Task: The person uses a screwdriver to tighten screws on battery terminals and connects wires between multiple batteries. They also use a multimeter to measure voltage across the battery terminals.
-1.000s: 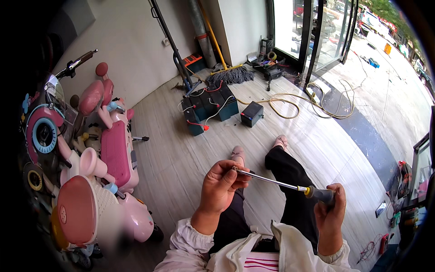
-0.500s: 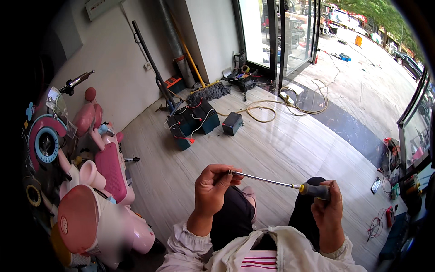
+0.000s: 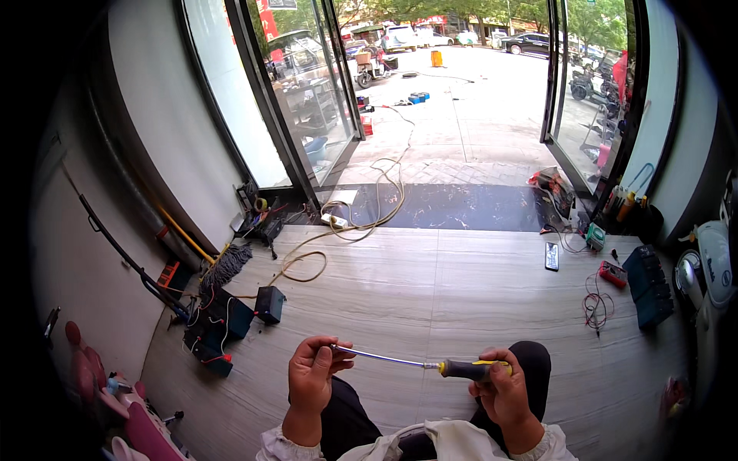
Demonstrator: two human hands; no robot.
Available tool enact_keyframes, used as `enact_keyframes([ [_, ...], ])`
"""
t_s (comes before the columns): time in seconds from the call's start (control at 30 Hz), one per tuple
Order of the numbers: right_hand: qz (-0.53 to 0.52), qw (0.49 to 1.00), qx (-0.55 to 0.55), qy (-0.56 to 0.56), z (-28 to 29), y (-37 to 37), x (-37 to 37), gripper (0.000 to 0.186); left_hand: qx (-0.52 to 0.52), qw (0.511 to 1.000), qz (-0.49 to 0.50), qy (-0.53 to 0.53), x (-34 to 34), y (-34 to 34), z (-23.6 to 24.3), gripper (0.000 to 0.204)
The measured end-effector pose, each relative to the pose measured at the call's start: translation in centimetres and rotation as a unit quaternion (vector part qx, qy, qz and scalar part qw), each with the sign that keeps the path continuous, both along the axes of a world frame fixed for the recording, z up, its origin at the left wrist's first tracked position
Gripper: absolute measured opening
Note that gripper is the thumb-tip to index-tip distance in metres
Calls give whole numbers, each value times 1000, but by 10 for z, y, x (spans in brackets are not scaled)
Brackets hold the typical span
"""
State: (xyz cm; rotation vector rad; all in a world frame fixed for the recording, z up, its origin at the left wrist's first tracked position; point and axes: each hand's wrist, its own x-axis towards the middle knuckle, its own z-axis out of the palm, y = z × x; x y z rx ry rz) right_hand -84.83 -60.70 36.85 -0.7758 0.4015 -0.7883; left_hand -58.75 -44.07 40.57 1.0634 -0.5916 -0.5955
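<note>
A long screwdriver [image 3: 392,359] with a thin metal shaft and a grey-and-yellow handle lies nearly level across the space between my hands, above my knees. My left hand [image 3: 310,380] pinches the tip end between thumb and fingers, so the very tip is mostly hidden. Around the handle, the fingers of my right hand [image 3: 505,393] are closed, with the thumb along its side.
Black batteries with wires [image 3: 217,330] stand at left near a grey mop [image 3: 228,265]. A cable [image 3: 369,227] runs out the open glass doorway. At right lie a phone [image 3: 552,257], a red meter [image 3: 613,273] and a dark battery pack [image 3: 648,286]. A pink scooter [image 3: 146,430] stands lower left.
The view has swung right toward the doorway, so the pink scooter slid to the left edge. Both hands still hold the screwdriver at its two ends.
</note>
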Motion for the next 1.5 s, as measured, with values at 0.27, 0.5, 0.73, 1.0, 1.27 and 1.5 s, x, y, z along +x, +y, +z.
enact_keyframes([
  [0.27,-121,989,33,-73,-10,-26,-84,20,-25,985,-147,84,-60,-90,14,18],
  [0.5,-200,975,-1,-98,0,-28,-140,22,-44,971,-220,83,-110,-133,32,14],
  [0.73,-266,961,13,-76,2,-22,-166,26,-53,954,-252,152,-137,-165,17,13],
  [1.0,-241,970,-38,17,2,-56,-174,30,-80,934,-262,230,-137,-228,-13,14],
  [1.27,-294,952,-47,68,-3,-121,-211,29,-3,923,-290,254,-172,-303,-36,17],
  [1.5,-364,931,-24,2,-33,-175,-265,28,35,901,-346,258,-237,-391,-38,17],
])
